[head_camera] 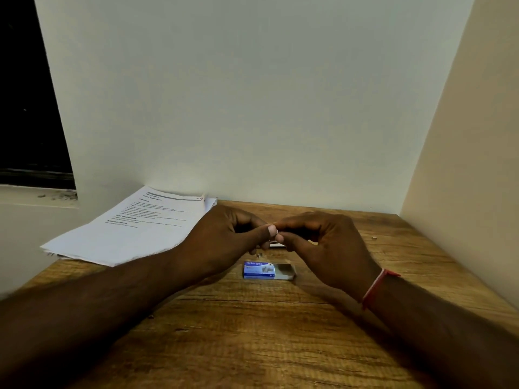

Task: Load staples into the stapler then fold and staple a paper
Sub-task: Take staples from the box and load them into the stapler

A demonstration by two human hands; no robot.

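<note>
Wooden worktop (252, 332), pale walls behind. We log the blue staple box (258, 270) at centre, tray slid partly out to its right. Just behind the box, left hand (224, 237) and right hand (325, 242) meet at the fingertips, both pinching a small shiny piece (276, 232), too small to identify. Papers (132, 228) lie behind-left of the box.

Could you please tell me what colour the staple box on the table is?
Blue box with white lettering; head view.
</note>
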